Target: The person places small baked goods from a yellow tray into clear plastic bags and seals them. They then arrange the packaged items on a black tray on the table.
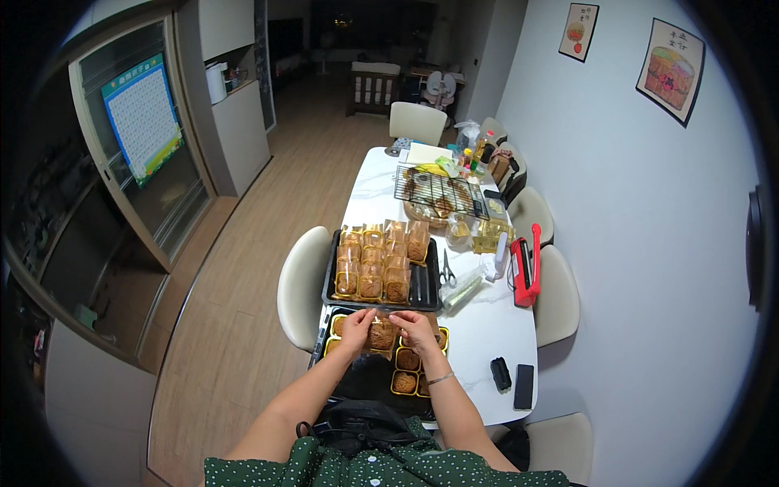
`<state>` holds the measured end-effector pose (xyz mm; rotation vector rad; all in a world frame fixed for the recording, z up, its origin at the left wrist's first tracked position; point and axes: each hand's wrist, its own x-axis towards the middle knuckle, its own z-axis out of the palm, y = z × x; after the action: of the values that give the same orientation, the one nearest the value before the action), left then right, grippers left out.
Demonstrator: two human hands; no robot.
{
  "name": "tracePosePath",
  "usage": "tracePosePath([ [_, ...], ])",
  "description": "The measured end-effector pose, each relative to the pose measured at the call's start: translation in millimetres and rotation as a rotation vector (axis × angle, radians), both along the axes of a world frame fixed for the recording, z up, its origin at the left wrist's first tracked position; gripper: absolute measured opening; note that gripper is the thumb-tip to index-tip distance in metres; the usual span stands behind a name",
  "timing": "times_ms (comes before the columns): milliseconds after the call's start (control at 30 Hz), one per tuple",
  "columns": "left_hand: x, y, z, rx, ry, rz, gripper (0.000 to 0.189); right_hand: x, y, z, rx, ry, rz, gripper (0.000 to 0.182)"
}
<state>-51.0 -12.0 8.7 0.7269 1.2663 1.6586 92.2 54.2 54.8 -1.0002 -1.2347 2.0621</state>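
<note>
Between both hands is a clear plastic bag with a brown baked cake (pixel 381 335), possibly a mooncake, inside. My left hand (pixel 357 332) pinches the bag's upper left edge, and my right hand (pixel 416 329) pinches its upper right. Below them lies a black baking tray (pixel 359 383). Unbagged cakes (pixel 408 359) in yellow-rimmed holders stand on its right side; a few more show at its left, partly hidden by my left hand. Just beyond, a second black tray (pixel 424 286) carries rows of bagged cakes (pixel 372 269).
Right of the far tray lie scissors (pixel 447 269), clear plastic bags (pixel 464 288) and a red bag sealer (pixel 526 273). A phone (pixel 523 387) and a black case (pixel 501 374) rest near the table's right edge. Farther off is a wire rack (pixel 439 190). A chair (pixel 305 286) stands left.
</note>
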Motion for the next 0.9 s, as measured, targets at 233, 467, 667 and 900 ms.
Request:
tracePosePath([
  [233, -2.3, 0.3, 6.1, -0.019, -0.053, -0.009, 0.021, -10.9, 5.2, -30.0, 0.194, -0.054, -0.119, 0.01],
  [467, 0.2, -12.0, 13.2, -0.209, -0.128, -0.341, 0.043, -7.3, 26.6, -24.7, 0.206, 0.036, -0.273, 0.013],
  [667, -0.9, -8.3, 2.3, -0.089, 0.048, -0.337, 0.047, -6.9, 24.8, -18.8, 0.079, 0.059, -0.284, 0.015],
  [900, -1.8, -9.6, -1.2, -0.118, 0.062, -0.349, 0.052, 0.2, 26.0, -22.7, -0.006, 0.075, -0.195, 0.013],
])
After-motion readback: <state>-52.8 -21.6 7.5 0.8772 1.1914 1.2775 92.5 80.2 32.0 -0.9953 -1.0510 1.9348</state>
